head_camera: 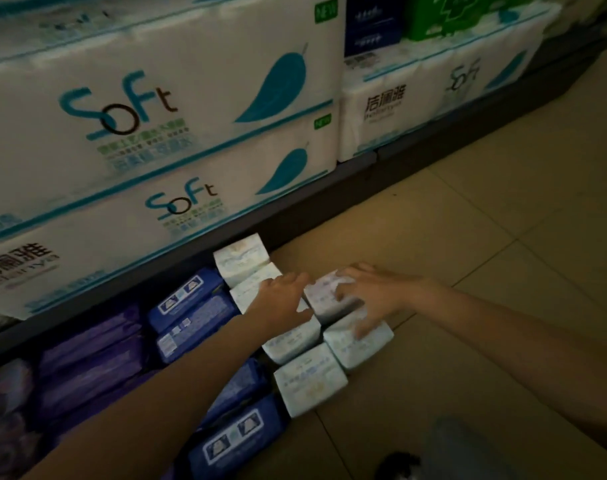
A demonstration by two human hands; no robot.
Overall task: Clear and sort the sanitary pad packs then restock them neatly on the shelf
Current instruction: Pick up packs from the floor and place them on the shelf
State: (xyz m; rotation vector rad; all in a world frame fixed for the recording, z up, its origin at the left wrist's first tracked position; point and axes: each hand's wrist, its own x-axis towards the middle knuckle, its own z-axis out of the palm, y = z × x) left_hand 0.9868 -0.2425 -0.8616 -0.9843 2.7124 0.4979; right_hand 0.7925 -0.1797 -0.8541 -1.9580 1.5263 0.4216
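Several white sanitary pad packs (310,379) lie in two rows on the floor in front of the bottom shelf. My left hand (283,297) rests flat, fingers straight, on a white pack (251,289) in the row nearer the shelf. My right hand (367,294) lies spread over two white packs (324,301) of the outer row, fingers extended. Dark blue packs (191,310) and purple packs (90,358) lie stacked to the left of the white ones, below the shelf edge.
Large white "Soft" tissue bundles (149,109) fill the shelf above. More tissue bundles (416,98) plus blue and green boxes (430,19) stand to the right. The dark shelf base (329,206) borders a beige tiled floor (485,220). My knee (468,452) shows at the bottom right.
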